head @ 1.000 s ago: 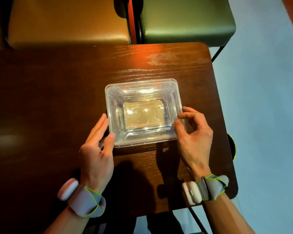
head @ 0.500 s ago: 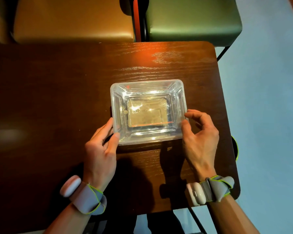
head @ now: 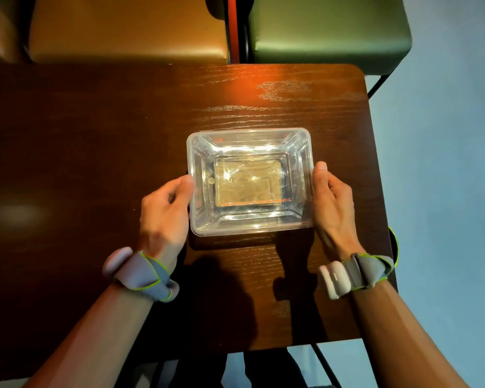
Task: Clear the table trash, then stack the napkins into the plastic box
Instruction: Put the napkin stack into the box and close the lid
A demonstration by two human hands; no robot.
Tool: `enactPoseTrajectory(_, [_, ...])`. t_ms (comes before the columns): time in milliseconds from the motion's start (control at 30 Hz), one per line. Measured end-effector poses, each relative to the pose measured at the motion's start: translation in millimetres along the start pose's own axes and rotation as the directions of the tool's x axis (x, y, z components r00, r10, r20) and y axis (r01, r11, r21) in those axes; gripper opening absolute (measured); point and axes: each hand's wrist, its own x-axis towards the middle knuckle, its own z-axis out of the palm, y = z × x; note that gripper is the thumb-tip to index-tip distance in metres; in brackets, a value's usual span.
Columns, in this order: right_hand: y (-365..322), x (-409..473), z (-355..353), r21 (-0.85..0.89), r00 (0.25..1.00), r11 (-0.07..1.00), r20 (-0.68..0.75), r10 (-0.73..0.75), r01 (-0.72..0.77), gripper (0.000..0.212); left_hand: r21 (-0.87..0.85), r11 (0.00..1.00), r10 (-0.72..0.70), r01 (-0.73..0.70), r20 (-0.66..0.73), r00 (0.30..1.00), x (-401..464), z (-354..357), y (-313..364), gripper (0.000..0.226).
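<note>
On one table (head: 95, 163) sits one plastic box (head: 249, 219) — left hand (head: 163, 217), right hand (head: 333, 208) clasping its sides.

Dark wooden table (head: 95, 152) on pale blue floor (head: 445, 163), tan stool (head: 126, 26) beside green stool (head: 328, 26).

A single head-worn wide-angle camera looks steeply down from close above the dark wooden table (head: 95, 163), facing forward toward two stools (head: 328, 29) at its far edge; both forearms enter from the bottom of the frame.
</note>
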Motion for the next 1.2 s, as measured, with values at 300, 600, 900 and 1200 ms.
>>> enactPoseTrajectory(300, [0, 5, 2, -0.041, 0.997, 0.997, -0.019, -0.068, 0.068, 0.044, -0.052, 0.997, 0.047, -0.050, -0.054, 0.997, 8, 10, 1, 0.013])
enactPoseTrajectory(600, [-1, 4, 4, -0.010, 0.993, 0.993, -0.013, -0.114, 0.114, 0.046, -0.034, 0.992, 0.114, -0.117, -0.079, 0.990, 10, 12, -5, 0.011])
enactPoseTrajectory(900, [1, 6, 5, -0.003, 0.989, 0.990, -0.022, -0.143, 0.143, 0.037, -0.032, 0.986, 0.162, -0.165, -0.088, 0.983, 10, 12, -8, 0.023])
enactPoseTrajectory(1200, [4, 8, 6, 0.007, 0.986, 0.987, -0.022, -0.163, 0.163, 0.036, 0.005, 0.976, 0.218, -0.219, -0.119, 0.969, 11, 15, -11, 0.038])
